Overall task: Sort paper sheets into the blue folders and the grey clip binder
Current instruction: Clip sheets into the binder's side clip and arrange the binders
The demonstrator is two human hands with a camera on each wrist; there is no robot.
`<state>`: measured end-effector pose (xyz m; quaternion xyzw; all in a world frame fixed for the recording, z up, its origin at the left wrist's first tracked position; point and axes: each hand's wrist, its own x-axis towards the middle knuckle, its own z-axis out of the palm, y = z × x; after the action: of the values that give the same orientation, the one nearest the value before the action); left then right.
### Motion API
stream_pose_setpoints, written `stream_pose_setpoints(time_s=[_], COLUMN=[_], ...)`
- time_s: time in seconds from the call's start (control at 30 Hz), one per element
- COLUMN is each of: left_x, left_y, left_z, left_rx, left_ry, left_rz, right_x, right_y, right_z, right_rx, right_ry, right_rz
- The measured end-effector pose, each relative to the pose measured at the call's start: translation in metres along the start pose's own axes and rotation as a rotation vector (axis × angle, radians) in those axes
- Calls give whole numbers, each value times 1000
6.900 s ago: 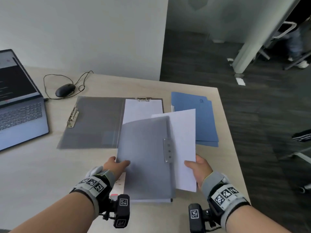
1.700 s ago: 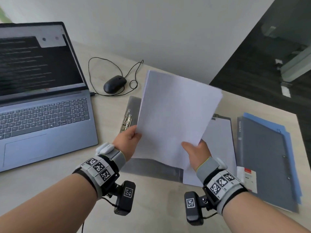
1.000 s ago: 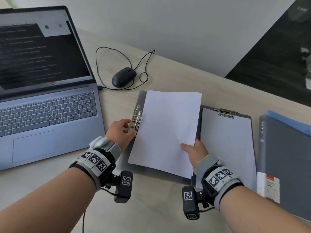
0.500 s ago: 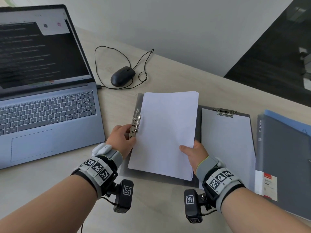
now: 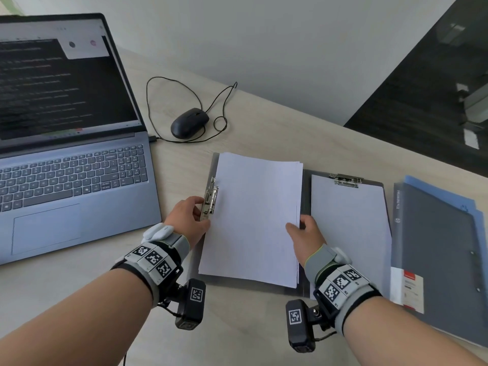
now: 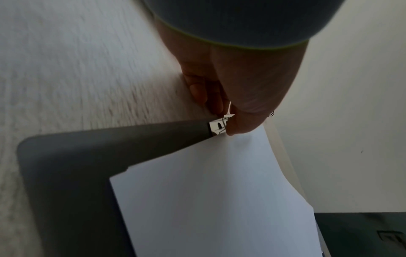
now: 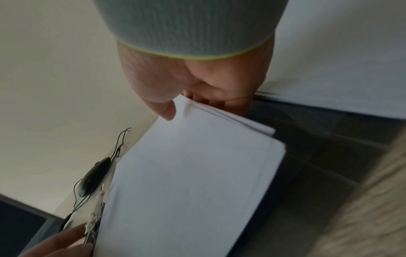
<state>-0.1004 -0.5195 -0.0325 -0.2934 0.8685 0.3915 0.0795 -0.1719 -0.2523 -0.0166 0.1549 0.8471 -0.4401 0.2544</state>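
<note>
The grey clip binder point(image 5: 306, 191) lies open on the desk. A stack of white paper sheets point(image 5: 253, 217) sits over its left half, the left edge at the metal side clip point(image 5: 210, 198). My left hand point(image 5: 188, 215) pinches that clip point(image 6: 219, 126) between thumb and fingers. My right hand point(image 5: 303, 232) grips the stack's right edge point(image 7: 219, 113), thumb on top, fingers beneath. More white sheets point(image 5: 348, 228) lie under the top clip point(image 5: 346, 178) on the binder's right half. A grey folder point(image 5: 438, 260) rests on the blue folders point(image 5: 472, 207) at the right.
An open laptop point(image 5: 68, 165) stands at the left, close to my left hand. A black wired mouse point(image 5: 188, 122) with its looped cable lies behind the binder. The desk's right edge runs past the folders; dark floor lies beyond.
The sheets came down from the air onto the binder's left half. My left hand let go of them and took hold of the side clip. Over the last half second little has moved.
</note>
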Motion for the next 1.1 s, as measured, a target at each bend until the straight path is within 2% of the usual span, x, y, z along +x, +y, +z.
stream_pose_setpoints(time_s=[0.07, 0.2, 0.43, 0.8, 0.93, 1.1], left_x=[1, 2, -1, -2, -2, 1], left_y=[0, -1, -1, 3, 3, 5], left_z=[0, 1, 1, -1, 0, -1], left_rx=[16, 40, 86, 125, 168, 48], left_ry=[-2, -11, -3, -47, -76, -54], left_rz=[-2, 10, 63, 31, 1, -40], right_x=[3, 2, -3, -20, -19, -16], right_y=[0, 1, 8, -10, -8, 1], right_z=[-2, -5, -13, -16, -5, -20], right_rx=[34, 20, 134, 278, 198, 170], right_ry=[22, -9, -47, -313, -245, -102], right_rz=[14, 18, 28, 117, 68, 29])
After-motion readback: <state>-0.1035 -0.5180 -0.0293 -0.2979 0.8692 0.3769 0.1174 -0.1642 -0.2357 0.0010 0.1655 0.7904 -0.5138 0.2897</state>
